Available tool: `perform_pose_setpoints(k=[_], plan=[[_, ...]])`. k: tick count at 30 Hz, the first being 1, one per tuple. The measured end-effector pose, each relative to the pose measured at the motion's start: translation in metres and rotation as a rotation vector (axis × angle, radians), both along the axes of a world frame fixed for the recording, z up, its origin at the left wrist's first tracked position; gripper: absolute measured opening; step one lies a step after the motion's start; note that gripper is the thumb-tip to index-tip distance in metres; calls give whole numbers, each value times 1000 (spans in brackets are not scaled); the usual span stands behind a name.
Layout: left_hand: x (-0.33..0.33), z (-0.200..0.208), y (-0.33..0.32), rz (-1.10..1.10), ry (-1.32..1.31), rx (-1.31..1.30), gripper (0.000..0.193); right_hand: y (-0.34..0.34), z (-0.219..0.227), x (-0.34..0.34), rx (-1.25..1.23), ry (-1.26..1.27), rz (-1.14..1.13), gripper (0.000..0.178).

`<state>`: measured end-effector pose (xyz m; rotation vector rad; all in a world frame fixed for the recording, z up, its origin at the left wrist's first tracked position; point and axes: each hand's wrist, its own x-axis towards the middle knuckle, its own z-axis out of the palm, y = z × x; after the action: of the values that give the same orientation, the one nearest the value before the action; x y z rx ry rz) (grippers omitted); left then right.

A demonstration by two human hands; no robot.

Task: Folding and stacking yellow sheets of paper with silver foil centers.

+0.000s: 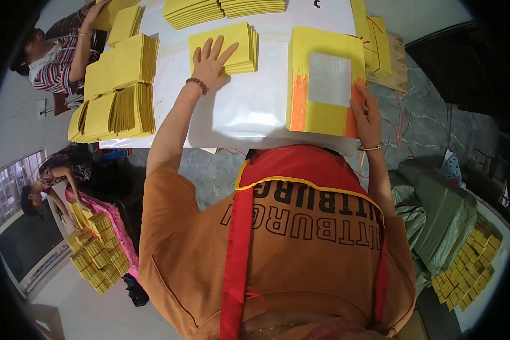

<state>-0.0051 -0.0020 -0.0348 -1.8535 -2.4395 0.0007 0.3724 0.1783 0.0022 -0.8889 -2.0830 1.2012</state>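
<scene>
The left hand (212, 67) lies with its fingers spread wide over a small stack of yellow paper (246, 48) on the white-covered bench (241, 110). To its right, a tall yellow block (323, 120) with a silver-grey panel (330, 79) stands near the bench's right edge; the right hand (368, 118) touches its right side, fingers bent, though whether they grip cannot be told. Folded yellow stacks (116, 62) fill the bench's left side. A black plastic bag (136, 292) sits at lower left, its contents hidden.
</scene>
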Motion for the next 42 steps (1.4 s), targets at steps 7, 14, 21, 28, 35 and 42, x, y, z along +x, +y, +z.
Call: perform_pose_setpoints(k=[7,14,21,28,35,42], plan=[[0,20,0,-25,-78,-60,89,4,2,1,7,-54,3,36],[22,76,19,-79,-93,6,77,-2,9,5,129,-40,-8,35],[152,108,41,-502,-375,319,52,-2,16,4,562,-70,-5,35],[205,90,41,-600,-178,119,59,-1,5,4,504,-69,18,33],[197,98,46,-656,-336,178,43,7,-4,5,-97,164,144,25],[189,99,54,-542,-711,289,16,7,7,7,-427,302,162,49]])
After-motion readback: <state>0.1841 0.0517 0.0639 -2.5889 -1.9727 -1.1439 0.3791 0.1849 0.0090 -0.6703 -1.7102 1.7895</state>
